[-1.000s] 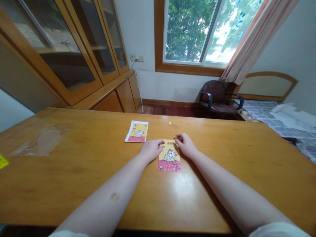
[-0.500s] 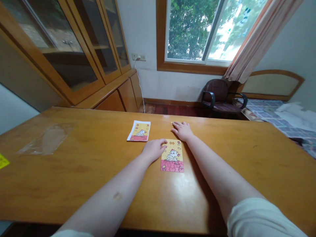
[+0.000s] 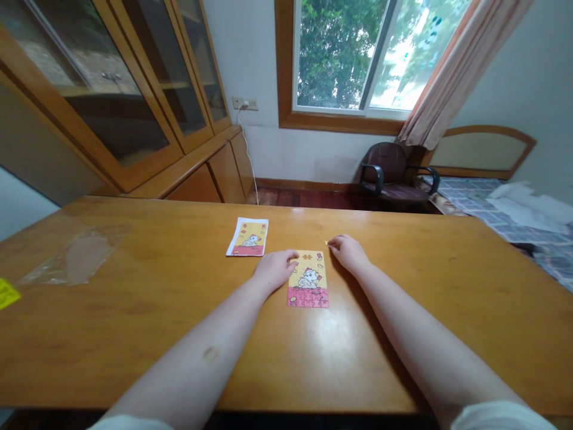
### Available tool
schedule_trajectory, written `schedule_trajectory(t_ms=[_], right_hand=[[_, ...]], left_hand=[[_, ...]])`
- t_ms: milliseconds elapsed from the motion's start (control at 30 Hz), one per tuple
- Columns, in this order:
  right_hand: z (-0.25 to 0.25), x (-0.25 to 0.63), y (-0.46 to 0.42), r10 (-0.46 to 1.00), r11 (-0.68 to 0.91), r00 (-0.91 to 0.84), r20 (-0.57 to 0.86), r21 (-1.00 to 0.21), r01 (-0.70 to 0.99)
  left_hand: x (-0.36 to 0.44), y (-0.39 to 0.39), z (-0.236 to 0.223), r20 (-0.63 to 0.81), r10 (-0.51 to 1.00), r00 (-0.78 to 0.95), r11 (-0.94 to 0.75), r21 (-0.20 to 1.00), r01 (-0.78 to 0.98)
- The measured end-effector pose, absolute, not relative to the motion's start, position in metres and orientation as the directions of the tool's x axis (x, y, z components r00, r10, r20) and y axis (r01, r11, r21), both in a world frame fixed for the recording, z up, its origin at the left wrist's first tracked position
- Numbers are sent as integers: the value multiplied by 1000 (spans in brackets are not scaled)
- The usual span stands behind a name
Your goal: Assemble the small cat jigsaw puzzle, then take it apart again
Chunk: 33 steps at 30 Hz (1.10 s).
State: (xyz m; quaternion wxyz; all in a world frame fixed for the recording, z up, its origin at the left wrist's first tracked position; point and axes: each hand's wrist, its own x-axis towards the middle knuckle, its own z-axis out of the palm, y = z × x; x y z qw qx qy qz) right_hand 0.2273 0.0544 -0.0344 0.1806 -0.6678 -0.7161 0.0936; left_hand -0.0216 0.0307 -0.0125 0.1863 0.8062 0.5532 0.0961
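Note:
A jigsaw puzzle [image 3: 308,295] with a white cartoon animal on yellow and pink lies flat on the table, with one piece-shaped gap near its top edge. My left hand [image 3: 275,270] rests at its upper left edge, thumb and forefinger apart, touching the border. My right hand [image 3: 350,252] is just beyond the upper right corner, its fingertips pinched on a small yellow puzzle piece [image 3: 326,242] close to the tabletop. Left of the puzzle lies a printed card [image 3: 249,237] with the same picture.
A clear plastic bag [image 3: 85,254] lies on the left of the wooden table [image 3: 134,334], near a yellow item [image 3: 8,292] at the edge. Behind the table are a glass-door cabinet [image 3: 179,140], an office chair [image 3: 387,170] and a bed [image 3: 487,203].
My right hand has drawn the puzzle piece nearer and a little to the right, and its spread fingers have closed into a pinch. My left hand stays at the puzzle's edge.

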Motion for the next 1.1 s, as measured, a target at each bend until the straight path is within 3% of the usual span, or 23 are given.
schedule_trajectory(t_ms=[233,467,1100], right_hand=[[-25,226,47,996,74,-55,63,-362,929],[-20,234,40,959,277,-270,82,-447,850],[-20,233,45,992,118,-130,-2,-413,903]], left_hand=[[-21,29,-9,-72,932,356,-298,410,862],[-22,29,-10,-56,930,362,-309,413,857],[-22,29,-11,-49,928,370,-318,416,852]])
